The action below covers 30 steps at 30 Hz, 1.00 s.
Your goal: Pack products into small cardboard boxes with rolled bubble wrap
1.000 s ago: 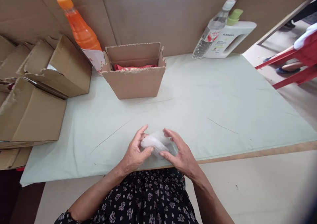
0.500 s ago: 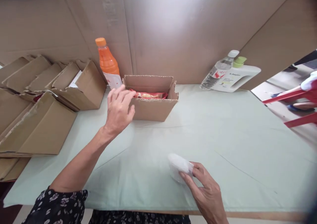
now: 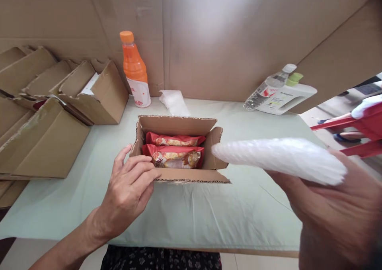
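An open cardboard box (image 3: pixel 185 175) sits on the pale green table cover, holding two red snack packets (image 3: pixel 174 156). My left hand (image 3: pixel 128 190) grips the box's near left corner, fingers on its front wall. My right hand (image 3: pixel 337 214) is raised close to the camera at the right and holds a white bubble-wrap sheet (image 3: pixel 280 158) lying flat on its fingers, its tip pointing toward the box's right flap.
An orange drink bottle (image 3: pixel 134 69) stands at the back wall, with a crumpled plastic bag (image 3: pixel 174 102) beside it. Several cardboard boxes (image 3: pixel 53 114) are stacked at the left. A clear water bottle (image 3: pixel 268 87) and a white jug (image 3: pixel 286 98) lie at the back right. Red chair (image 3: pixel 358 130) beyond the table.
The box has come from the back of the table to the front centre under my left hand. My right hand has lifted the white wrap off the table toward the camera.
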Tool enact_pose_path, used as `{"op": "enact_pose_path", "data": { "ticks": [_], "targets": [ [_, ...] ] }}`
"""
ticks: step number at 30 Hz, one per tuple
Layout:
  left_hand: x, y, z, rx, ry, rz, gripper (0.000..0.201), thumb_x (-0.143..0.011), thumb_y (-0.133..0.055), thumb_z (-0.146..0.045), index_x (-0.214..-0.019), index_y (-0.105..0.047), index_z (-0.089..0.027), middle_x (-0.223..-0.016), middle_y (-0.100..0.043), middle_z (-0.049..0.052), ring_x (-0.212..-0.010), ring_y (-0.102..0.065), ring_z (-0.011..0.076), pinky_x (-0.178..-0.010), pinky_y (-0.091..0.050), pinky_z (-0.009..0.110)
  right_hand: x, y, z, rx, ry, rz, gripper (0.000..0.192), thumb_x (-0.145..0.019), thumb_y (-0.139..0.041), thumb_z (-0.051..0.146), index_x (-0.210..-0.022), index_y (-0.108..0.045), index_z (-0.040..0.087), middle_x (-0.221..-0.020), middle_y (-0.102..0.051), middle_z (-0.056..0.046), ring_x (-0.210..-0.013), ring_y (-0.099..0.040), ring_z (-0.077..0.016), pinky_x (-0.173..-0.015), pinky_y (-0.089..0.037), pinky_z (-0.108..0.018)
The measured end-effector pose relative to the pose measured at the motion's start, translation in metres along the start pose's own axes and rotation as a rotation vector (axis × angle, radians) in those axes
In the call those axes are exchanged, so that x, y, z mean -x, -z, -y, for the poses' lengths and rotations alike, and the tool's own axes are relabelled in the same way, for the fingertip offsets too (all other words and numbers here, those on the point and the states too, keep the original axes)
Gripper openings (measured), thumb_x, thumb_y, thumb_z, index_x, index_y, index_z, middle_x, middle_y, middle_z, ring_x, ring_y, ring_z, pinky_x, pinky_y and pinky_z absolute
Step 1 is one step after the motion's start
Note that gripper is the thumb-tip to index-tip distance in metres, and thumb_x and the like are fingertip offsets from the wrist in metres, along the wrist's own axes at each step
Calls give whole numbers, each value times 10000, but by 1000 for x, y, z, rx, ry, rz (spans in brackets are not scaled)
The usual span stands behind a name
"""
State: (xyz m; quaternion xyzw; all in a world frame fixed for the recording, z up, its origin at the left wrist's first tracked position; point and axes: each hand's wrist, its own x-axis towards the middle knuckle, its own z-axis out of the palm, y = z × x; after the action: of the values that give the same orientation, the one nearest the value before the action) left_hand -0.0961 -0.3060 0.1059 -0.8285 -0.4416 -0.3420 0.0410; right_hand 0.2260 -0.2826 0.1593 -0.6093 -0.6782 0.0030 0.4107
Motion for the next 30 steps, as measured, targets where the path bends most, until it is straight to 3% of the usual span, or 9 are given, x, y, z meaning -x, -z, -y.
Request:
{"op": "enact_pose_path", "data": {
  "ticks": [6, 10, 13, 16, 19, 22, 24, 26, 30],
  "targets": [
    [15, -3, -3, 50, 27, -47, 232, -879, -616, -21, -1045, -666, -175, -1015, -738, 46, -1041, -661, 203, -1201, -310, 571, -59, -43, 61, 195, 560, 730, 111, -901, -593, 200, -865, -697, 214, -799, -732, -26, -681, -665, -173, -592, -452, -266],
    [15, -6, -2, 60, 27, -70, 215, -883, -616, -29, -1040, -663, -168, -1002, -732, 47, -1033, -661, 204, -1191, -327, 577, -64, -94, 88, 610, 646, 1109, 189, -821, -583, 30, -757, -711, 153, -765, -743, -95, -702, -698, -217, -578, -408, -273],
    [14, -7, -3, 72, 33, -100, 227, -873, -631, -22, -1043, -655, -171, -986, -725, 43, -1070, -653, 218, -1180, -344, 584, -63, -113, 92, 649, 645, 1247, 231, -852, -536, 33, -791, -736, 132, -788, -753, -121, -727, -714, -224, -599, -436, -278],
    [18, -4, -2, 83, 83, -230, 337, -839, -663, -20, -1139, -632, -170, -1136, -686, 95, -1200, -609, 262, -1146, -409, 572, -65, -89, 75, 433, 633, 1176, 256, -881, -522, 83, -946, -754, 169, -925, -773, -95, -844, -729, -229, -716, -513, -300],
    [34, -4, 8, 96, 239, -355, 484, -839, -681, -73, -1293, -579, -206, -1300, -614, 120, -1266, -575, 266, -1125, -456, 518, -54, -39, 37, 157, 490, 722, 277, -955, -529, 259, -1158, -715, 235, -1158, -747, -68, -1018, -708, -237, -826, -550, -327],
    [55, -16, 26, 234, 523, -268, 495, -888, -657, -181, -1366, -546, -246, -1362, -594, 102, -1270, -581, 248, -1100, -487, 448, -22, -13, -7, 84, 139, 363, 249, -938, -581, 410, -1068, -726, 254, -1026, -770, -51, -828, -715, -207, -647, -547, -292],
    [64, -32, 37, 400, 660, -152, 531, -899, -643, -246, -1412, -509, -242, -1406, -567, 113, -1256, -595, 247, -1089, -497, 436, 5, -29, -28, 8, 0, 421, 312, -880, -621, 474, -1051, -716, 230, -939, -772, -62, -710, -694, -196, -543, -513, -281],
    [63, -52, 46, 574, 719, -72, 584, -884, -647, -282, -1439, -474, -230, -1423, -554, 124, -1246, -606, 248, -1082, -502, 432, 26, -64, -39, -61, -62, 558, 391, -821, -648, 503, -1058, -698, 196, -923, -764, -89, -684, -680, -206, -525, -509, -294],
    [31, -87, 50, 763, 777, -134, 636, -816, -674, -288, -1413, -473, -192, -1374, -591, 139, -1267, -594, 276, -1047, -519, 433, 34, -127, -41, -153, -159, 539, 396, -797, -621, 523, -974, -654, 170, -873, -744, -103, -686, -675, -223, -596, -540, -347]
  ]
}}
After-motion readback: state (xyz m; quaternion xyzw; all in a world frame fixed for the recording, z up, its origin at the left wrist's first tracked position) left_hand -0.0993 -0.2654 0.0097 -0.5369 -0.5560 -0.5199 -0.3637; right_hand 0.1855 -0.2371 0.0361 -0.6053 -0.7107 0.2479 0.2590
